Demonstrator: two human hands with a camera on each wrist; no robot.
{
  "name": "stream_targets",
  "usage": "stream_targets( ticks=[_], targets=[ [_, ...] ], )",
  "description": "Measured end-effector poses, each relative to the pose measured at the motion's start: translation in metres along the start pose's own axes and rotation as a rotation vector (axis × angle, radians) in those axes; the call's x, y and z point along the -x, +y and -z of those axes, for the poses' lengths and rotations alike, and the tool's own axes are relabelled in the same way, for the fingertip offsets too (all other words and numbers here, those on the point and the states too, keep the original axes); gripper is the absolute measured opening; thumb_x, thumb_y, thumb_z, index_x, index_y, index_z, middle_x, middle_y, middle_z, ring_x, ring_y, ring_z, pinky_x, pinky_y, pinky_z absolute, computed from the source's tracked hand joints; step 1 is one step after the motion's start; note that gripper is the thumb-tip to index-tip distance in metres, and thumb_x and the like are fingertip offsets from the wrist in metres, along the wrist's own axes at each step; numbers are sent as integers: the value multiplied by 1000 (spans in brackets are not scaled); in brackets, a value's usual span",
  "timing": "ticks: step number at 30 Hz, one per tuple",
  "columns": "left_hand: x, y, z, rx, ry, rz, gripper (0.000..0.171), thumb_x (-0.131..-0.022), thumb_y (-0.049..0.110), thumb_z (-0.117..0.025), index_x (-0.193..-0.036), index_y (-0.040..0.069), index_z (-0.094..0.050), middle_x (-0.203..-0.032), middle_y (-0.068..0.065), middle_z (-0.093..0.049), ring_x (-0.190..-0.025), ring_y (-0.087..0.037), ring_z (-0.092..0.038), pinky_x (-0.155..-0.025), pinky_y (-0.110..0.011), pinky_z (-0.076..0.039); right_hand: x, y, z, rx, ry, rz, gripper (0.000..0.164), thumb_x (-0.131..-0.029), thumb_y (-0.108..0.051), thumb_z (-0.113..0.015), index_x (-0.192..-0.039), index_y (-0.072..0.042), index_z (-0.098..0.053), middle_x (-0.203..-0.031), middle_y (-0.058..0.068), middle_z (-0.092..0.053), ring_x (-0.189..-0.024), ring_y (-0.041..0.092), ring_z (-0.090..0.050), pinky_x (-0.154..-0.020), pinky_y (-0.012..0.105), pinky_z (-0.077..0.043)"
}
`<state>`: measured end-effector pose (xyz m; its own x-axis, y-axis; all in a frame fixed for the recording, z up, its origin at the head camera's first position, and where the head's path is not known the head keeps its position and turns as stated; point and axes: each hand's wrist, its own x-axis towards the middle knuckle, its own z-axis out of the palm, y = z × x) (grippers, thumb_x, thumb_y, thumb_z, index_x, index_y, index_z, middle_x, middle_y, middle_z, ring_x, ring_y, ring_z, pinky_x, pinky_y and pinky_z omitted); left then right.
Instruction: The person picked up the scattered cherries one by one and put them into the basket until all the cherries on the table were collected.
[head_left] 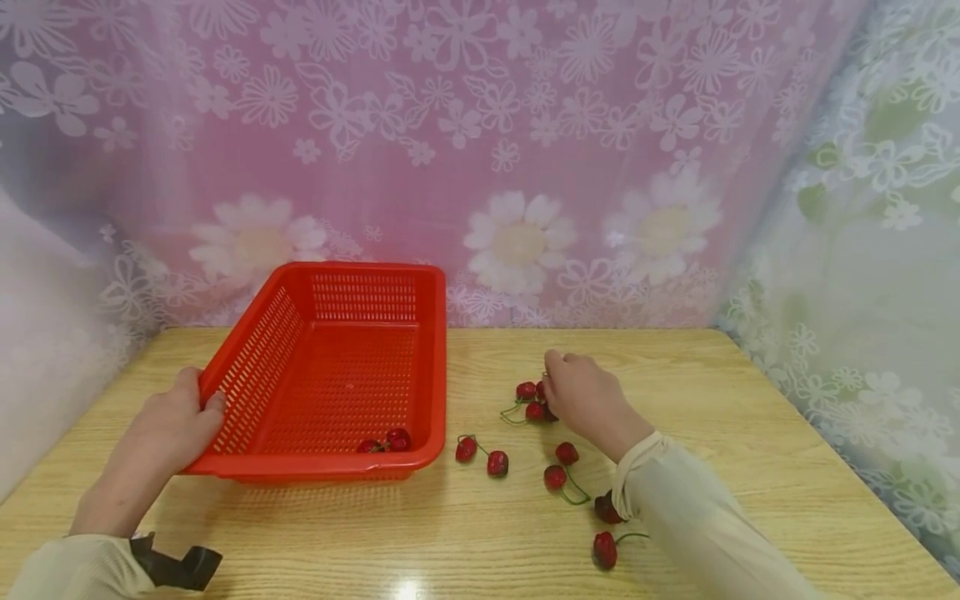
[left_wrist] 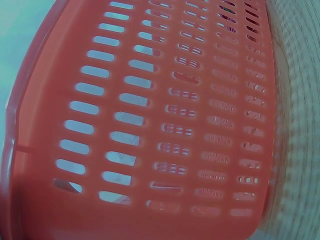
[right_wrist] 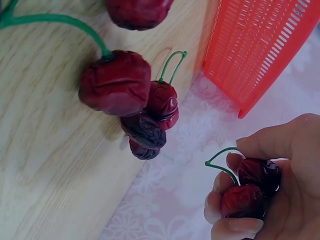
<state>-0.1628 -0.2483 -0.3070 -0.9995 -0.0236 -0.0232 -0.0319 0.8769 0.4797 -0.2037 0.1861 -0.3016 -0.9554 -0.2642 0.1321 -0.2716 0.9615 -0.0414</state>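
Observation:
My left hand (head_left: 168,425) grips the left rim of a red plastic basket (head_left: 437,358), thumb over the edge. The slotted basket wall (left_wrist: 165,95) fills the left wrist view. Two dark red cherries (head_left: 398,439) lie in the basket's near right corner. My right hand (head_left: 588,400) is to the right of the basket. In the right wrist view, its fingers curl round a pair of cherries (right_wrist: 245,201) joined by a green stem. Beside that hand, several more cherries (head_left: 535,412) with green stems lie bunched on the table, partly hidden by it.
On the wooden table (head_left: 480,542), a joined cherry pair (head_left: 497,463) lies just right of the basket. Another pair (head_left: 555,477) and further cherries (head_left: 604,550) lie nearer me, below the right forearm. A flowered pink curtain (head_left: 450,167) hangs behind the table.

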Motion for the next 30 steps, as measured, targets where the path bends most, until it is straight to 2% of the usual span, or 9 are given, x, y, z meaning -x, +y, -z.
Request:
stream_targets(
  ticks=[17, 30],
  targets=[
    [0, 0, -1, 1, 2, 0, 46, -93, 18, -39, -120, -18, -29, -70, -16, -56, -52, -19, -51, -45, -31, -41, -3, -14, 1, 25, 22, 27, 12, -92, -16, -49, -85, -6, -51, -69, 7, -53, -62, 22, -51, -46, 36, -47],
    [-1, -1, 0, 4, -6, 3, 47, -94, 19, -38, -120, -18, -28, -69, -15, -55, -52, -19, -51, -45, -31, -41, -9, -29, 15, 94, 53, 59, 14, -93, -18, -48, -86, -5, -50, -71, 8, -55, -67, 26, -51, -49, 39, -51]
  ],
)
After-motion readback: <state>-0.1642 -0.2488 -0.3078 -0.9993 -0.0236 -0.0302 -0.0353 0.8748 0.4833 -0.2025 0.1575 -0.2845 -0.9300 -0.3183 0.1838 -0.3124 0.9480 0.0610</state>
